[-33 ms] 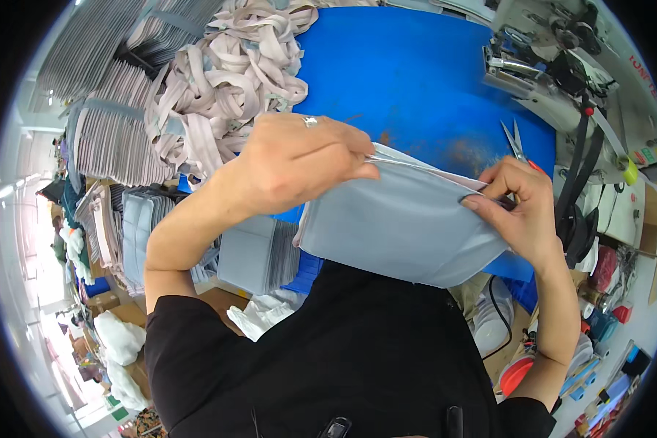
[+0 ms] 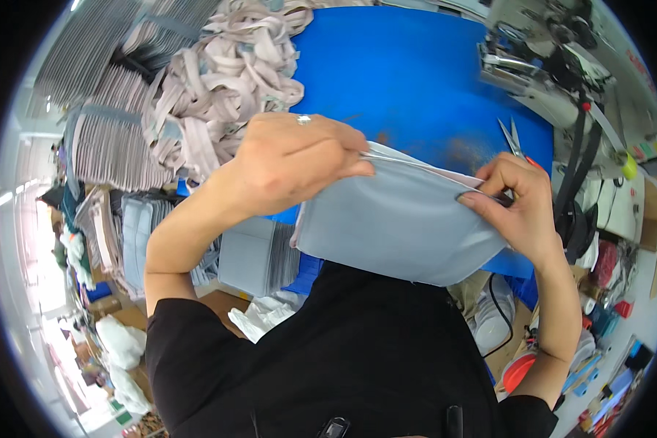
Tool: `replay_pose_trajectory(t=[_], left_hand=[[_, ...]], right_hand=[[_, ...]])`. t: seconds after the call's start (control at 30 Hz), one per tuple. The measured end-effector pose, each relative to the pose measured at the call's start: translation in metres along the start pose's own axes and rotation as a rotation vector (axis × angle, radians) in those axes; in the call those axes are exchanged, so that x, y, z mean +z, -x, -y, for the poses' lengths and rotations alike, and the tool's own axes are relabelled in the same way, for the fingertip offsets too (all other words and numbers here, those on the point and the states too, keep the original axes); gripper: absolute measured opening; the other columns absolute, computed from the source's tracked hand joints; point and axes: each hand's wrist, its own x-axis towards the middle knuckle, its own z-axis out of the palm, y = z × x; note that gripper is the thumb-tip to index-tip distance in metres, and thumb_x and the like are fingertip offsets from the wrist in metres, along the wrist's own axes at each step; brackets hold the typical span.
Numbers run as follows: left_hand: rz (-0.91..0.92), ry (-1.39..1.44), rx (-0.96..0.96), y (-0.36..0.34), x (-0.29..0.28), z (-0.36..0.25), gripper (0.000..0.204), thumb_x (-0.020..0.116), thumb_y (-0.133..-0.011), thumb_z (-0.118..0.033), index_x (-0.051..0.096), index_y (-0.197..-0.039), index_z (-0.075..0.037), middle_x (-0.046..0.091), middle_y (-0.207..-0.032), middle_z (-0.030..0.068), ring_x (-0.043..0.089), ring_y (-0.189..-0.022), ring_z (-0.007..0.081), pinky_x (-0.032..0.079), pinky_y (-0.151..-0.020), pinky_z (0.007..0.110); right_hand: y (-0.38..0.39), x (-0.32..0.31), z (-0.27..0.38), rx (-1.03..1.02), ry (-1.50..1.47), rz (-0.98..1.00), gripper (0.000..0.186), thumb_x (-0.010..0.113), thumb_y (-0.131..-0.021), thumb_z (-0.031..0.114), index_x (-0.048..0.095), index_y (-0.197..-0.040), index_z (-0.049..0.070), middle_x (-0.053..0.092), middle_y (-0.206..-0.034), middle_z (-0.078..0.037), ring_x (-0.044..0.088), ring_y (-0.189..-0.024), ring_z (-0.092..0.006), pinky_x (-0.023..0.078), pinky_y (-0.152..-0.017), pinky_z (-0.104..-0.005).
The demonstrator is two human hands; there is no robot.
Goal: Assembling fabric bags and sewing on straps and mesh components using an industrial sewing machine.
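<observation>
A grey fabric panel (image 2: 394,219) with pale pinkish edging hangs in front of my body, over the near edge of the blue tabletop. Its upper edge shows more than one layer. My left hand (image 2: 296,160), wearing a ring, pinches that edge near its left end between thumb and fingers. At the right end my right hand (image 2: 515,197) grips the same edge, thumb on the near grey face and fingers curled behind. A dark bit of something shows within the right hand; its kind is unclear. Just beyond that hand lie scissors (image 2: 513,139) with red-orange on the handle.
Pale straps (image 2: 226,87) lie heaped at the far left of the blue table (image 2: 394,58). Bundled stacks of grey panels (image 2: 117,146) stand beyond my left arm, with another stack (image 2: 248,255) below it. A sewing machine (image 2: 540,87) occupies the far right.
</observation>
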Motion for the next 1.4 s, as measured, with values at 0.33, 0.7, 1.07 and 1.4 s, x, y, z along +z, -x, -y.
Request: replay_pose_trajectory(t=[0.33,0.7,1.07,1.4], left_hand=[[-0.124,0.117,-0.269,-0.031,0.008,0.025,0.014,0.086,-0.083,-0.003,0.072,-0.08,-0.001,0.078,-0.087,0.0111,0.074,-0.071,0.0168,0.056,-0.063,0.025],[0.145,0.418,-0.412,-0.122,0.057,0.134,0.022,0.086,-0.087,-0.017,0.073,-0.084,0.0,0.075,-0.081,0.0057,0.067,-0.078,0.0105,0.053,-0.076,0.028],[0.249,0.549,-0.299,-0.191,0.123,0.217,0.018,0.083,-0.091,-0.016,0.073,-0.085,-0.002,0.071,-0.077,-0.0002,0.06,-0.071,0.004,0.047,-0.063,0.023],[0.257,0.534,-0.266,-0.217,0.136,0.234,0.017,0.083,-0.089,-0.015,0.073,-0.094,-0.002,0.074,-0.089,0.0043,0.064,-0.081,0.0106,0.05,-0.071,0.026]], right_hand=[[-0.013,-0.012,0.005,0.237,-0.3,0.1,0.02,0.086,-0.089,0.022,0.076,-0.094,0.004,0.068,-0.078,0.0,0.059,-0.07,-0.009,0.048,-0.067,-0.0269],[-0.023,0.017,-0.036,0.481,-0.782,-0.065,0.019,0.08,-0.098,0.021,0.077,-0.092,0.003,0.067,-0.075,0.004,0.053,-0.066,-0.0017,0.042,-0.062,-0.0203],[-0.058,0.017,-0.051,0.675,-1.005,-0.409,0.026,0.077,-0.099,0.026,0.079,-0.105,0.001,0.076,-0.088,-0.003,0.067,-0.077,-0.0072,0.053,-0.073,-0.0236],[-0.071,0.016,-0.066,0.611,-1.007,-0.496,0.028,0.078,-0.099,0.026,0.078,-0.108,0.0,0.076,-0.091,-0.005,0.068,-0.078,-0.0083,0.054,-0.073,-0.0242]])
